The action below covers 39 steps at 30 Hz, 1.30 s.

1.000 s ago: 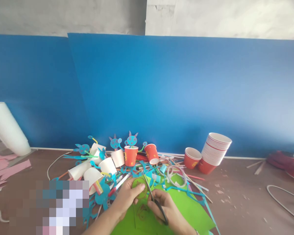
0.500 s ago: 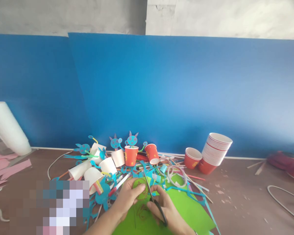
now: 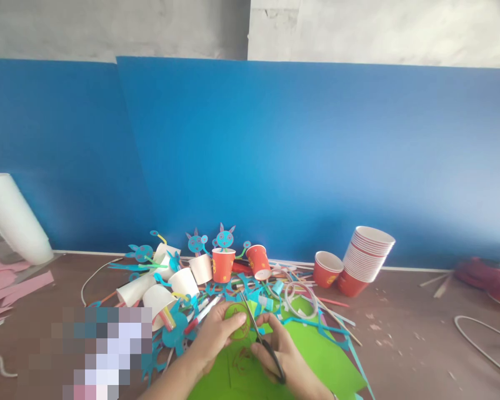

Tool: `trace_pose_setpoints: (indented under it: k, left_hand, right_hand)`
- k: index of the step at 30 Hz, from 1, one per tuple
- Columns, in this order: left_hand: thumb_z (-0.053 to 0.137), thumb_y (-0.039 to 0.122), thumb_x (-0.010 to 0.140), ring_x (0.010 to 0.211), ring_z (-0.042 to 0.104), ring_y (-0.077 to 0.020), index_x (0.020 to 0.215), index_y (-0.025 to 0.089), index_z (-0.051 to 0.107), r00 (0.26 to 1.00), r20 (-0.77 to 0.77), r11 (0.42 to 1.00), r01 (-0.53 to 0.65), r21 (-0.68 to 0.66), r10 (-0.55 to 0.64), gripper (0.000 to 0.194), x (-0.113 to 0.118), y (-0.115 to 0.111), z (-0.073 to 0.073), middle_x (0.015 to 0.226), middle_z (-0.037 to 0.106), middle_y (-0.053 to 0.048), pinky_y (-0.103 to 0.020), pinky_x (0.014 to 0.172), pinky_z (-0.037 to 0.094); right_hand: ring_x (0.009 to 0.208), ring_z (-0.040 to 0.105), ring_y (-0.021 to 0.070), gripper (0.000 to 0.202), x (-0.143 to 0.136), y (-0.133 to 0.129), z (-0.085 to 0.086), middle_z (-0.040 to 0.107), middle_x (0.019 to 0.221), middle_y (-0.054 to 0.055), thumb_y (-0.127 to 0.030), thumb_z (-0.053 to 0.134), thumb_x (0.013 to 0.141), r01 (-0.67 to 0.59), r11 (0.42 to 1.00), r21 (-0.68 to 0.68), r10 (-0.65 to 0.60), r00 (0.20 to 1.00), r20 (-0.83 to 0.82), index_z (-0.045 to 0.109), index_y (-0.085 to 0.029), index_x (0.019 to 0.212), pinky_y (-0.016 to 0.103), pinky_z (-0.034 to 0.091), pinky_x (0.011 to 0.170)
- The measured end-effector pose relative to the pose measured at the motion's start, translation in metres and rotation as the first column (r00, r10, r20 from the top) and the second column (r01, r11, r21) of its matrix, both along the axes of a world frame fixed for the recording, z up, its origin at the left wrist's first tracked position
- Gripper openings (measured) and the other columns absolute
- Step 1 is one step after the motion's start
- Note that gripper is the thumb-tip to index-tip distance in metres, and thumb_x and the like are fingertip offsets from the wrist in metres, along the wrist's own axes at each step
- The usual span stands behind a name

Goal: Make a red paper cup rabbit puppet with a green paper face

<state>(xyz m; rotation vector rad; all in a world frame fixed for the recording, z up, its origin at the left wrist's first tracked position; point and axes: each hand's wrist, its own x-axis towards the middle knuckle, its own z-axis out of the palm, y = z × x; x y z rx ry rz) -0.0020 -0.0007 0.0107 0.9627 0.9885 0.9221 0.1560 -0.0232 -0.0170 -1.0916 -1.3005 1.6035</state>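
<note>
Over the last 0.5 s, we note only a slight shift of the disc (image 3: 235, 309) and the scissors (image 3: 256, 329); the left hand (image 3: 214, 336) and right hand (image 3: 280, 349) have kept their places, near each other but apart, over the green sheet (image 3: 327, 358). The left pinches the disc between thumb and fingers, while the right is closed around the scissors' handles, with the blades beside the disc's right edge. We judge that cutting has advanced little, and we cannot tell whether the blades are biting paper.
</note>
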Motion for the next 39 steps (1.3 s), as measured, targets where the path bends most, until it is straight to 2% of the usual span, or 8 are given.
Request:
trace_pose_setpoints:
  k: [5,9,11,16,19,26,30,39]
  left_hand:
    - [0.072,0.038,0.064,0.061,0.058,-0.0145,0.085,0.015,0.067,1.0,0.019,1.0,0.01,-0.013,-0.01,0.032,-0.001,0.002,0.006,0.069,0.065,-0.001,-0.024,0.057,0.04]
    - [0.071,0.041,0.064,0.049,0.048,-0.0094,0.083,0.015,0.067,0.995,-0.072,0.998,-0.068,-0.003,0.068,0.032,0.0,0.003,-0.001,0.06,0.059,0.002,-0.018,0.044,0.025]
    - [0.071,0.043,0.064,0.049,0.047,-0.009,0.082,0.015,0.066,0.993,-0.056,0.995,-0.102,0.002,0.102,0.034,0.003,0.002,-0.004,0.059,0.058,0.002,-0.018,0.042,0.022]
    - [0.07,0.046,0.067,0.051,0.054,-0.0114,0.091,0.016,0.063,0.985,0.007,0.985,-0.17,0.018,0.17,0.039,0.012,-0.006,-0.004,0.067,0.062,0.001,-0.019,0.042,0.031]
    - [0.069,0.045,0.068,0.046,0.055,-0.0113,0.089,0.016,0.06,0.989,0.041,0.99,-0.143,0.02,0.142,0.037,0.014,-0.008,-0.002,0.065,0.062,0.001,-0.02,0.039,0.033]
    - [0.066,0.039,0.069,0.036,0.044,-0.0052,0.079,0.015,0.057,0.997,0.007,0.996,-0.083,0.023,0.083,0.027,0.011,-0.005,-0.004,0.059,0.061,0.002,-0.017,0.036,0.026]
    - [0.066,0.039,0.068,0.036,0.045,-0.0057,0.08,0.016,0.057,0.997,0.023,0.997,-0.078,0.006,0.078,0.028,0.011,-0.005,-0.002,0.058,0.061,0.002,-0.017,0.036,0.027]
    - [0.067,0.039,0.068,0.037,0.044,-0.0048,0.078,0.016,0.056,0.999,0.019,0.999,-0.048,0.003,0.047,0.028,0.008,-0.003,-0.002,0.058,0.06,0.002,-0.017,0.037,0.025]
  right_hand:
    - [0.028,0.024,0.0013,0.058,0.0,0.002,0.0,0.039,0.039,-0.018,-0.058,0.073,0.063,-0.019,1.0,0.002,0.019,1.0,-0.013,0.033,-0.024,0.088,0.01,0.02,0.026]
    - [0.027,0.024,0.0012,0.058,-0.001,0.002,-0.001,0.04,0.039,-0.017,-0.058,0.073,0.063,0.005,1.0,0.009,-0.004,1.0,-0.015,0.033,-0.024,0.088,0.01,0.02,0.026]
    - [0.027,0.024,0.0012,0.058,-0.001,0.003,-0.001,0.039,0.039,-0.018,-0.06,0.072,0.063,0.018,1.0,0.015,-0.018,1.0,-0.005,0.033,-0.024,0.089,0.01,0.019,0.025]
    - [0.027,0.026,0.001,0.061,-0.002,0.003,-0.005,0.041,0.041,-0.017,-0.064,0.071,0.063,0.019,1.0,0.025,-0.019,1.0,-0.007,0.034,-0.024,0.09,0.01,0.02,0.025]
    - [0.028,0.028,0.0011,0.061,-0.001,0.003,-0.007,0.042,0.043,-0.016,-0.064,0.071,0.063,0.0,1.0,0.017,0.0,1.0,-0.026,0.035,-0.023,0.092,0.01,0.021,0.026]
    - [0.031,0.035,0.0025,0.061,0.0,0.0,-0.004,0.048,0.048,-0.012,-0.063,0.071,0.063,-0.012,0.999,0.029,0.012,1.0,-0.003,0.039,-0.022,0.094,0.012,0.026,0.029]
    - [0.03,0.03,0.0016,0.059,-0.002,0.0,-0.006,0.051,0.049,-0.011,-0.063,0.07,0.065,0.001,0.999,0.037,-0.001,1.0,0.011,0.039,-0.022,0.093,0.012,0.026,0.028]
    - [0.029,0.026,0.002,0.056,0.0,0.003,-0.01,0.039,0.041,-0.015,-0.063,0.069,0.066,-0.011,0.998,0.063,0.01,1.0,0.017,0.04,-0.022,0.09,0.012,0.022,0.027]
